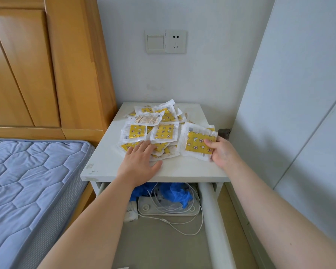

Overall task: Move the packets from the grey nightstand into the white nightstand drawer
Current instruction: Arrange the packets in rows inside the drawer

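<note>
Item: pile of packets (pixel 153 125), clear-edged with yellow star-and-moon print, heaped on the nightstand top (pixel 182 167), a pale surface against the wall. One packet in the pile lies with a brownish printed side up.

Item: my left hand (pixel 140 162), palm down, fingers spread flat and released, fingertips resting on the near edge of the pile; thumb on the bare surface.

Item: my right hand (pixel 221 152), fingers clenched on a small stack of packets (pixel 198 142), thumb on the yellow top face, the rest underneath. The stack sits just right of the main pile, its lower edge at or just above the surface; I cannot tell whether it touches.

Item: open drawer (pixel 211 220) below the top, pulled toward me. Contents: blue crumpled material (pixel 178 193), white cable (pixel 182 224), flat white device (pixel 167 209), a small white wrapped item at left.

Item: bed with blue quilted mattress (pixel 31 187) and wooden headboard (pixel 47 65), left of the nightstand.

Item: wall switch (pixel 155 42) and socket (pixel 176 41) above.
</note>
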`<action>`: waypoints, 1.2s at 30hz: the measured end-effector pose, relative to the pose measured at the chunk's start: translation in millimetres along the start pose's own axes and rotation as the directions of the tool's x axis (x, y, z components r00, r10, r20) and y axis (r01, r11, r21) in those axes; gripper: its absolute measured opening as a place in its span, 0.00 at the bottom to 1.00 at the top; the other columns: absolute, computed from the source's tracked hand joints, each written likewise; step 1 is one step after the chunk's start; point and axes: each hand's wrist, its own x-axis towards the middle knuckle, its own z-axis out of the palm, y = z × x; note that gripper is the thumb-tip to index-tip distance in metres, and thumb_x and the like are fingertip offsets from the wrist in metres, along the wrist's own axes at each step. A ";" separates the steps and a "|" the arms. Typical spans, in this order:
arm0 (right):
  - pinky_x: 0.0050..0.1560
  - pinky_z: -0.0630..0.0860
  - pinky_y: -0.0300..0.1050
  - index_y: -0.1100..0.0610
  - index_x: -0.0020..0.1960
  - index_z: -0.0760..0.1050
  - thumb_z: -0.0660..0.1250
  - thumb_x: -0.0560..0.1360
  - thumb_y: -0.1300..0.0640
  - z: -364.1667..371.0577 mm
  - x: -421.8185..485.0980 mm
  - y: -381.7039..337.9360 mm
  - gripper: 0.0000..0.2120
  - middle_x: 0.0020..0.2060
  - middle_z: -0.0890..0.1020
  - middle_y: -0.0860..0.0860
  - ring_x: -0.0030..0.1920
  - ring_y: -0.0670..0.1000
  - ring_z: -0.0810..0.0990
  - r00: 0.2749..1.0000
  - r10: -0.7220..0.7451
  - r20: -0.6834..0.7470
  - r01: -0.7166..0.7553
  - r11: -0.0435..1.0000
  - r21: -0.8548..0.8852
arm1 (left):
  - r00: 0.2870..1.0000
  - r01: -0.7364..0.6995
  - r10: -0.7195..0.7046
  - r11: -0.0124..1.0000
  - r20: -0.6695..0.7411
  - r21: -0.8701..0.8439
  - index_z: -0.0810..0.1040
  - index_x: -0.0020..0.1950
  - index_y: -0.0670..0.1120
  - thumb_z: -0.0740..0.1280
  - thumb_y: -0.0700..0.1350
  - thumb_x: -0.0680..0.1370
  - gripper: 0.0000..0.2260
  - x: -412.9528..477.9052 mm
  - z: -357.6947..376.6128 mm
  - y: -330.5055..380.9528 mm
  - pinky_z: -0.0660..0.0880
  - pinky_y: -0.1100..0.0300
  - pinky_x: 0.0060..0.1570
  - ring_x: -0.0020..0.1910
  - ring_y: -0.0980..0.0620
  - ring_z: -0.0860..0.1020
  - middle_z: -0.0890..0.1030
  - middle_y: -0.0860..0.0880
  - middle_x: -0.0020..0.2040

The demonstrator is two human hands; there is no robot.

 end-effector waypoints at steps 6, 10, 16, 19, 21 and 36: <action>0.38 0.82 0.47 0.58 0.52 0.76 0.63 0.75 0.70 16.2 -16.5 19.5 0.10 0.36 0.85 0.53 0.36 0.51 0.85 1.000 0.027 -0.011 -0.023 0.957 0.289 | 1.000 -0.001 0.001 1.000 -0.016 -0.007 0.62 0.74 0.50 0.58 0.58 0.78 0.25 -1.4 -2.5 3.1 0.51 0.52 0.75 0.75 0.50 0.55 0.58 0.51 0.77; 0.40 0.82 0.48 0.60 0.54 0.76 0.65 0.73 0.71 21.4 -25.6 24.9 0.12 0.41 0.85 0.55 0.37 0.52 0.85 0.996 -0.020 -0.082 0.044 0.952 0.301 | 1.000 -0.004 0.004 1.000 -0.009 -0.030 0.61 0.75 0.51 0.58 0.57 0.78 0.26 -2.8 -2.8 3.9 0.54 0.52 0.74 0.74 0.51 0.58 0.63 0.52 0.75; 0.39 0.78 0.49 0.60 0.57 0.74 0.66 0.74 0.72 29.6 -30.8 22.0 0.15 0.47 0.81 0.56 0.41 0.52 0.82 0.985 -0.043 -0.169 0.088 0.959 0.270 | 0.974 0.145 -0.195 0.931 -0.120 -0.335 0.77 0.54 0.47 0.62 0.54 0.79 0.12 0.4 -2.8 0.6 0.67 0.59 0.50 0.58 0.50 0.71 0.76 0.51 0.54; 0.40 0.78 0.51 0.61 0.62 0.73 0.66 0.73 0.71 31.0 -27.7 21.1 0.18 0.51 0.81 0.58 0.42 0.53 0.82 0.984 -0.042 -0.175 0.087 0.962 0.258 | 0.982 0.105 -0.132 0.976 -0.136 -0.191 0.70 0.69 0.50 0.60 0.53 0.79 0.19 10.2 -3.2 0.3 0.63 0.55 0.65 0.70 0.48 0.64 0.70 0.51 0.68; 0.42 0.78 0.52 0.61 0.61 0.73 0.66 0.73 0.71 30.5 -26.6 20.4 0.18 0.51 0.80 0.58 0.42 0.53 0.81 0.984 -0.036 -0.172 0.082 0.959 0.272 | 1.000 0.019 -0.020 0.999 -0.002 -0.047 0.57 0.77 0.53 0.56 0.57 0.81 0.26 19.2 -3.2 1.0 0.51 0.50 0.74 0.77 0.49 0.52 0.58 0.54 0.77; 0.60 0.73 0.62 0.59 0.54 0.75 0.64 0.74 0.71 24.2 -20.7 22.7 0.12 0.57 0.80 0.60 0.50 0.57 0.81 0.995 -0.003 -0.099 0.038 0.936 0.351 | 0.890 0.456 -0.456 0.890 0.004 -0.014 0.74 0.55 0.47 0.62 0.68 0.72 0.26 41.0 -20.3 5.7 0.76 0.51 0.48 0.54 0.46 0.75 0.78 0.48 0.50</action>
